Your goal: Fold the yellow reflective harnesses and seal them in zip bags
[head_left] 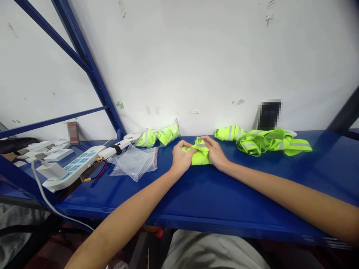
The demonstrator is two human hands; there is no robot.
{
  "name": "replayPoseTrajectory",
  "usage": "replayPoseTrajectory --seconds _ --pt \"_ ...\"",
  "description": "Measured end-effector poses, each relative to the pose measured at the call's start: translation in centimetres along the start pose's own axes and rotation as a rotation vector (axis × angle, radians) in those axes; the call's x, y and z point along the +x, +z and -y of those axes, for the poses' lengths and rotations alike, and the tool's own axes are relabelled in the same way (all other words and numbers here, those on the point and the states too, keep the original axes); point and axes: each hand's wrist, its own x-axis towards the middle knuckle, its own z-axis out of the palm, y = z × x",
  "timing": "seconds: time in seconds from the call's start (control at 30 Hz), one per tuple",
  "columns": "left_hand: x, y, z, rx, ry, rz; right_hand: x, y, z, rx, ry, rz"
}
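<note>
Between my hands is a folded neon-yellow reflective strap (200,158) with silver-grey stripes, resting on the blue shelf. My left hand (181,155) pinches its left side, thumb and fingers closed on the fabric. From the right, my right hand (215,152) grips the other side, some fingers hidden behind the folds. Close by on the right lie a rolled reflective strap (229,133) and a loose tangle of reflective straps (269,142). Behind my left hand, more yellow straps (159,136) are packed in a clear bag. Empty clear zip bags (136,161) lie to the left.
A white power strip (75,168) with a plugged-in charger (52,170) stands left, its cable hanging over the edge. Near it are a small white fan (132,137), a red-black lead (98,172) and white boxes (58,154). A dark device (268,116) leans on the wall. Blue metal posts (92,74) frame the shelf.
</note>
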Motion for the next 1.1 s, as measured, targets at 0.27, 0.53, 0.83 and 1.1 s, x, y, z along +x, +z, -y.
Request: replayPoseTrajectory --seconds 0.27,0.53,0.83,1.1 --pt "-0.1 0.3 -0.5 0.121 0.108 -0.154 0.2 -0.2 -0.6 -0.04 -0.084 -0.054" --pt "-1.1 0.3 -1.3 0.214 0.245 -0.146 0.5 -0.3 0.9 0.092 0.228 0.163" --pt "0.5 -0.1 -1.1 0.366 0.323 -0.073 -0.7 -0.8 2.1 -0.431 -0.019 0.203" --pt "1.6 -0.7 -0.3 0.345 0.052 -0.029 -2.2 -1.1 2.1 -0.953 -0.521 0.208"
